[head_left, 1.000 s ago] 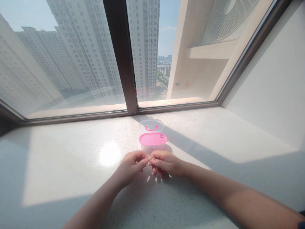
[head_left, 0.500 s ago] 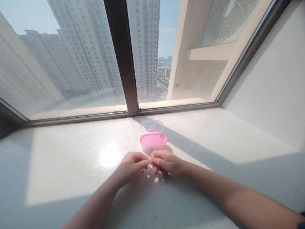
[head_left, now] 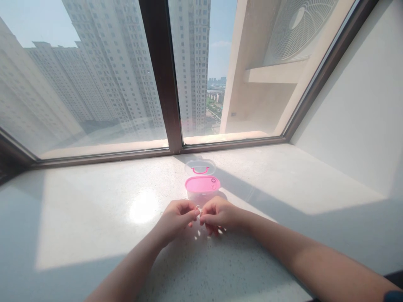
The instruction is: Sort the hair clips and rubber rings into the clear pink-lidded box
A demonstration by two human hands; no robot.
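A thin white cord (head_left: 198,207) forms a small loop between my fingertips. My left hand (head_left: 179,216) pinches it from the left, thumb against forefinger. From the right, my right hand (head_left: 218,213) pinches the same cord, its other fingers curled below. The fingertips of both hands nearly meet, so most of the cord is hidden. Just beyond them stands an oval box with a pink top (head_left: 201,184), which carries a small dark ring (head_left: 213,180) at its right end. Its clear lid with a pink handle (head_left: 200,170) lies open behind it.
The speckled white windowsill (head_left: 94,218) carries everything, with bright sun glare to the left of my hands. At the back runs a brown window frame (head_left: 176,144). A white wall (head_left: 355,126) bounds the right side.
The cord's loop now shows standing between my fingertips, where a longer strand reached up to the left before. My hands have shifted only slightly and still pinch. The box stays put.
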